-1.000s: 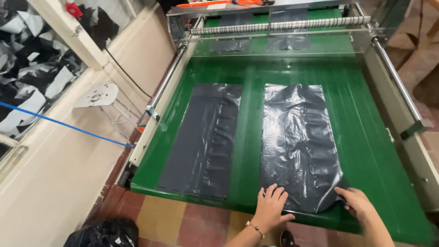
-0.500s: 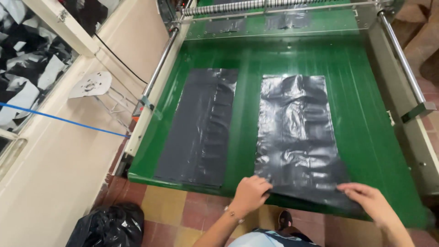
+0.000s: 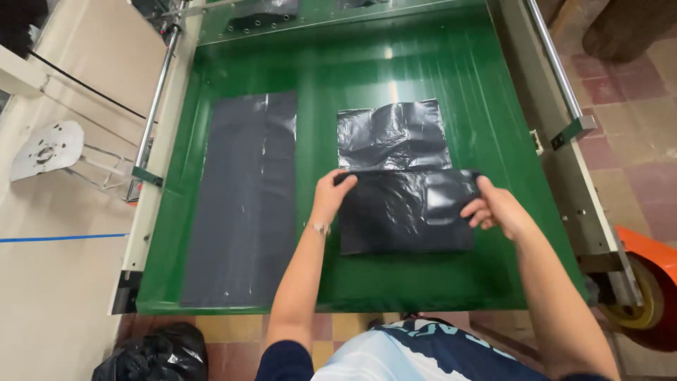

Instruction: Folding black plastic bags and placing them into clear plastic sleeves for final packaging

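A wide green conveyor table (image 3: 493,92) fills the view, with metal side rails running from near to far. On its left half lies a long flat stack of dark plastic bags (image 3: 243,204), its long axis pointing away from the person and no hand touching it. On the right half lies the black bag stack (image 3: 405,204) that both hands work on: its near part is doubled over toward the far end, so a fold edge runs left to right across the table, and the crumpled far part shows beyond it. The long axis of the folded piece now lies crosswise, between the two hands. The left hand (image 3: 330,196) grips the left end of that fold edge, fingers curled shut around it with the thumb underneath. The right hand (image 3: 493,207) pinches the right end the same way, fingers closed over the plastic. Both hands sit level with each other, about equally near the bag's middle. A dark bag (image 3: 151,356) sits on the floor, near left.
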